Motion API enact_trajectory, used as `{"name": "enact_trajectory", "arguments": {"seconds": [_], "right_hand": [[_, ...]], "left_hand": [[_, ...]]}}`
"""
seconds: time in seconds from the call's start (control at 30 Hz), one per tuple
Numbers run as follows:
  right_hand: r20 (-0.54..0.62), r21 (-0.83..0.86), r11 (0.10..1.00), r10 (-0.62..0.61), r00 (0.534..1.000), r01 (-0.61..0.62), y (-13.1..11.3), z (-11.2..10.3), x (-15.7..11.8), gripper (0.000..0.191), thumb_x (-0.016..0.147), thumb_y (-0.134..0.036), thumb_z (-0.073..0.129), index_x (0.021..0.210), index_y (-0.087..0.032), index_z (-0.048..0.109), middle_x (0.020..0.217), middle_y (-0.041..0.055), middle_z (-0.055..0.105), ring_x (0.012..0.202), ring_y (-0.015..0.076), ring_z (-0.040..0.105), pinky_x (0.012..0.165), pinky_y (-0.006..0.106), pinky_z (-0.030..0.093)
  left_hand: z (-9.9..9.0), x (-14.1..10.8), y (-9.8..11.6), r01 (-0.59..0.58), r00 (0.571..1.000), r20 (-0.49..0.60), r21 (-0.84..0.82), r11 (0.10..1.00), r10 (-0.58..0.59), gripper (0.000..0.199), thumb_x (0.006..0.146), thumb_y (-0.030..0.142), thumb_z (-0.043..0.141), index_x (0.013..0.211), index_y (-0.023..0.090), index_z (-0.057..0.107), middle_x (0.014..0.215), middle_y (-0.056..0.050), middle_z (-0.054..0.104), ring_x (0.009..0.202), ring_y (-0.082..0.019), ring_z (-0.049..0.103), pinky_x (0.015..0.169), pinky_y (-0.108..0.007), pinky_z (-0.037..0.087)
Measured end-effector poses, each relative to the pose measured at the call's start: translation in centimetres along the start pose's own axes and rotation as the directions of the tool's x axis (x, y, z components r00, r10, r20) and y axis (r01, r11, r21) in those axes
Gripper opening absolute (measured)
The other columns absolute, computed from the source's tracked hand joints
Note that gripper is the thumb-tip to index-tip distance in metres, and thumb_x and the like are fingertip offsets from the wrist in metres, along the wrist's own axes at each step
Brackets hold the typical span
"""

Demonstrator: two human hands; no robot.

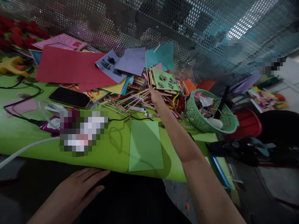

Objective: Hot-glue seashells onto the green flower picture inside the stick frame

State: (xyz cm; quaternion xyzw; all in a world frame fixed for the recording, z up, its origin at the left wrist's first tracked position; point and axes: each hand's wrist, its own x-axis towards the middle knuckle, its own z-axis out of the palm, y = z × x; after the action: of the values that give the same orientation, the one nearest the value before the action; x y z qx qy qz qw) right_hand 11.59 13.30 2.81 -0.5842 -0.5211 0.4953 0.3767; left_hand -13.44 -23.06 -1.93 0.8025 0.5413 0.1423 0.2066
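My right hand [155, 96] reaches into a heap of thin wooden sticks [133, 99] at the back of the green table. Its fingers are closed, and a thin wooden stick [147, 70] rises from the fingertips. Just right of those fingers lies a small green picture with a stick frame [164, 80]. My left hand [79, 189] is low by the front edge, fingers stretched out, holding nothing. Between the two hands a light green sheet of paper [146, 146] lies flat on the table.
A green basket [190, 112] holding odds and ends stands at the right, beside a red tub [247, 123]. On the left lie a phone [69, 97], cables and a purple plug block [52, 123]. Red paper [67, 67] and purple paper [132, 60] lean near a perforated metal screen [149, 31].
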Motion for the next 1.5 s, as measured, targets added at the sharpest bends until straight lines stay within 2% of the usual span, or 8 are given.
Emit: {"name": "enact_trajectory", "arguments": {"seconds": [0.23, 0.5, 0.67, 0.77, 0.9, 1.2, 1.3, 1.5], "right_hand": [[-0.084, -0.079, 0.996, -0.041, 0.996, 0.034, 0.2, -3.0, -1.1, 0.071, 0.097, -0.075, 0.033, 0.104, -0.016, 0.072, 0.073, 0.0029, 0.062, 0.046, 0.0089, 0.051, 0.046, 0.023, 0.037], [-0.075, 0.001, 0.992, -0.126, 0.989, 0.126, 0.0, -7.2, -3.8, 0.081, 0.097, -0.077, 0.023, 0.105, -0.014, 0.073, 0.060, -0.0044, 0.044, 0.044, 0.0055, 0.042, 0.044, 0.021, 0.030], [-0.101, -0.007, 0.969, -0.247, 0.964, 0.247, 0.8, -10.3, -7.6, 0.062, 0.098, -0.073, 0.036, 0.099, -0.022, 0.072, 0.061, -0.0023, 0.045, 0.048, 0.0097, 0.044, 0.048, 0.025, 0.037], [-0.088, -0.009, 0.964, -0.265, 0.960, 0.265, 1.8, -12.2, -11.1, 0.047, 0.094, -0.067, 0.051, 0.091, -0.024, 0.071, 0.072, 0.0023, 0.061, 0.057, 0.0131, 0.054, 0.051, 0.027, 0.043], [-0.020, 0.034, 0.980, -0.197, 0.980, 0.198, 3.7, -13.9, -15.8, 0.033, 0.083, -0.057, 0.069, 0.087, -0.025, 0.074, 0.082, 0.0047, 0.073, 0.058, 0.0152, 0.058, 0.053, 0.029, 0.048], [0.112, -0.069, 0.976, -0.197, 0.974, 0.205, 10.0, -13.3, -20.9, 0.015, 0.089, -0.032, 0.066, 0.099, -0.029, 0.076, 0.095, 0.0027, 0.079, 0.080, 0.0185, 0.071, 0.071, 0.034, 0.059], [0.154, -0.342, 0.875, -0.308, 0.939, 0.343, 11.3, -13.1, -21.7, 0.020, 0.094, -0.026, 0.061, 0.109, -0.027, 0.073, 0.103, 0.0040, 0.078, 0.090, 0.0198, 0.072, 0.081, 0.035, 0.058], [0.243, -0.771, 0.419, -0.503, 0.829, 0.480, 11.7, -12.7, -21.7, 0.013, 0.095, -0.022, 0.062, 0.097, -0.024, 0.074, 0.090, 0.0050, 0.077, 0.085, 0.0244, 0.069, 0.078, 0.038, 0.051]], "left_hand": [[-1.2, 5.9, 2.9, -0.143, 0.989, -0.042, -0.049, 0.988, 0.141, 0.035, 0.101, 0.034, 0.052, 0.134, 0.034, 0.065, 0.136, -0.001, 0.069, 0.123, -0.022, 0.065, 0.103, -0.038, 0.055], [2.4, 12.9, 3.0, -0.246, 0.968, -0.007, 0.154, 0.957, 0.250, 0.045, 0.102, 0.035, 0.053, 0.147, 0.031, 0.052, 0.160, -0.004, 0.046, 0.151, -0.027, 0.038, 0.125, -0.057, 0.024], [3.0, 12.5, 4.7, -0.194, 0.980, 0.012, 0.259, 0.946, 0.197, 0.043, 0.101, 0.029, 0.052, 0.144, 0.031, 0.056, 0.160, -0.007, 0.046, 0.144, -0.031, 0.046, 0.124, -0.067, 0.018], [2.5, 11.2, 6.3, -0.151, 0.988, 0.035, 0.274, 0.950, 0.147, 0.041, 0.098, 0.027, 0.055, 0.139, 0.030, 0.062, 0.149, -0.011, 0.058, 0.126, -0.037, 0.061, 0.112, -0.071, 0.034], [2.0, 10.9, 7.4, -0.163, 0.985, 0.087, 0.221, 0.962, 0.147, 0.043, 0.098, 0.028, 0.055, 0.141, 0.027, 0.060, 0.133, -0.012, 0.068, 0.110, -0.034, 0.068, 0.097, -0.057, 0.051], [2.2, 13.5, 7.3, -0.104, 0.995, 0.038, 0.317, 0.943, 0.097, 0.045, 0.105, 0.035, 0.043, 0.148, 0.024, 0.051, 0.162, -0.012, 0.042, 0.147, -0.034, 0.042, 0.115, -0.057, 0.035], [2.6, 12.8, 8.0, -0.084, 0.996, 0.031, 0.299, 0.951, 0.078, 0.045, 0.102, 0.040, 0.051, 0.145, 0.027, 0.055, 0.159, -0.011, 0.047, 0.134, -0.035, 0.054, 0.105, -0.056, 0.043], [2.5, 12.7, 7.9, -0.105, 0.994, 0.039, 0.247, 0.963, 0.098, 0.045, 0.102, 0.041, 0.052, 0.144, 0.024, 0.057, 0.154, -0.010, 0.053, 0.129, -0.033, 0.057, 0.102, -0.050, 0.045]]}}
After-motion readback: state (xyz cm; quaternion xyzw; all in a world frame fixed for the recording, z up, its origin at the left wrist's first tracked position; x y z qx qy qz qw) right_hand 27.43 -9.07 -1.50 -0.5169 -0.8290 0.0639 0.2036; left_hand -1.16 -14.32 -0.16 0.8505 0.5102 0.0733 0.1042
